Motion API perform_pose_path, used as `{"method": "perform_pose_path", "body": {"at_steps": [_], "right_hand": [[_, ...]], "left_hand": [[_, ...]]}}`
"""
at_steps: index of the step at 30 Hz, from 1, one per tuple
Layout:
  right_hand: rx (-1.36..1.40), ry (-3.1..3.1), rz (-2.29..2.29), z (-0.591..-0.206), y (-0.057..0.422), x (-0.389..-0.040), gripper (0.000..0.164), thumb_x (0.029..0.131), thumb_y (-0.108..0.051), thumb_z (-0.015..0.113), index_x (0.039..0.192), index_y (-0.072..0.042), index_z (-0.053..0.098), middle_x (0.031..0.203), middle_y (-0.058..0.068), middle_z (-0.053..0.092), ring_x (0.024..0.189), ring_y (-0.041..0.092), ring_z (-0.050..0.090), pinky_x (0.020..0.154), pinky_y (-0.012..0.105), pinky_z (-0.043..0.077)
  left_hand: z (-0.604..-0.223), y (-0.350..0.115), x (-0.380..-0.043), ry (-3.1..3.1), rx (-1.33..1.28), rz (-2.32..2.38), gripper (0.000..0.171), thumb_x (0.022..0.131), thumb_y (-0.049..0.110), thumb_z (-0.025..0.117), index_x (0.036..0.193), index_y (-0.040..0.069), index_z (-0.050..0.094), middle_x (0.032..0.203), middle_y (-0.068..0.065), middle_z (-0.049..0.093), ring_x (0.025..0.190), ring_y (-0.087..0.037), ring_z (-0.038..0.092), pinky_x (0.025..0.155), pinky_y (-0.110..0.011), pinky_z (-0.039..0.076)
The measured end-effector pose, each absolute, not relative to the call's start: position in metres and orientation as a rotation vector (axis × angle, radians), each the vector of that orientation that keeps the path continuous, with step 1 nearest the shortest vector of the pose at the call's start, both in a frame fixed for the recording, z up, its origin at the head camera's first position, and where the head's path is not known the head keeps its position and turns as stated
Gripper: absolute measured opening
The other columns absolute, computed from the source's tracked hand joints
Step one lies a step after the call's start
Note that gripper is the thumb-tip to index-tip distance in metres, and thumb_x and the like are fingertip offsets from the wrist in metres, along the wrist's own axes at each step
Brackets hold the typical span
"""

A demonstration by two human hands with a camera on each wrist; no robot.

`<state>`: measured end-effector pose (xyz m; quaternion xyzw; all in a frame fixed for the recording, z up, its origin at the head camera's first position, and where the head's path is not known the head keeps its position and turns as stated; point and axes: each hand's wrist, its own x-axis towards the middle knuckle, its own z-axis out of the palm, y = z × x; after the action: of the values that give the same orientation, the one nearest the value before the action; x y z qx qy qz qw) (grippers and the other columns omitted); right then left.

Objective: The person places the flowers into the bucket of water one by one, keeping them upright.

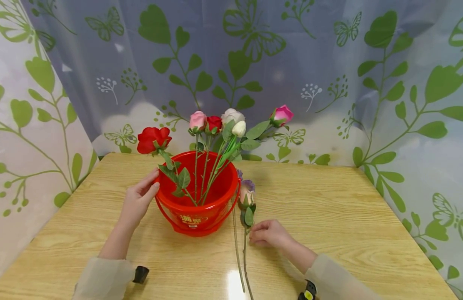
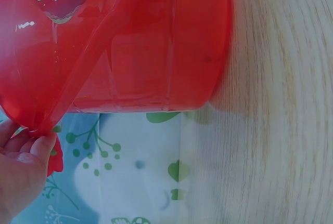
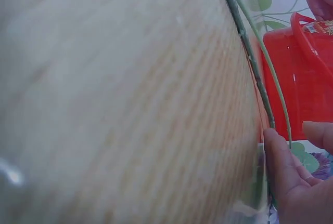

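Note:
A red plastic bucket stands on the table, holding several artificial flowers that lean outward: a large red rose, a pink rose, white blooms and a magenta rosebud. My left hand grips the bucket's left rim between thumb and fingers, also seen from the side in the left wrist view. To the right of the bucket lies a peach-coloured rose with a long stem. My right hand is at that stem; in the right wrist view its fingertips touch the stem while the thumb stays apart.
Beside the peach rose lies a second, thinner stem with a purple flower near the bucket's side. The bucket's handle hangs down its front. A leaf-patterned curtain rises behind the wooden table.

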<state>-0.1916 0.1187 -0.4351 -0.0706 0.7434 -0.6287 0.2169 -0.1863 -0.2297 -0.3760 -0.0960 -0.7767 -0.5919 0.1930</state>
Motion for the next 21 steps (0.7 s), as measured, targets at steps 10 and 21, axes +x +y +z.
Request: {"method": "perform_pose_path", "body": {"at_steps": [10, 21], "right_hand": [[-0.180, 2.045, -1.721, -0.438, 0.119, -0.193, 0.030, 0.080, -0.001, 0.060, 0.101, 0.019, 0.054, 0.085, 0.020, 0.064, 0.075, 0.024, 0.064, 0.068, 0.032, 0.052], [-0.115, 2.121, -1.685, -0.440, 0.109, -0.194, 0.020, 0.077, 0.002, 0.061, 0.091, 0.016, 0.060, 0.075, 0.017, 0.065, 0.065, 0.019, 0.064, 0.060, 0.028, 0.053]], "left_hand": [[-0.376, -0.231, -0.187, -2.196, -0.261, -1.661, 0.041, 0.090, 0.012, 0.051, 0.125, -0.008, 0.044, 0.132, -0.018, 0.040, 0.118, -0.009, 0.038, 0.086, -0.009, 0.035], [-0.377, -0.230, -0.188, -2.187, -0.272, -1.651, 0.040, 0.090, 0.009, 0.051, 0.125, -0.009, 0.044, 0.131, -0.019, 0.040, 0.114, -0.002, 0.040, 0.086, -0.009, 0.036]]}}
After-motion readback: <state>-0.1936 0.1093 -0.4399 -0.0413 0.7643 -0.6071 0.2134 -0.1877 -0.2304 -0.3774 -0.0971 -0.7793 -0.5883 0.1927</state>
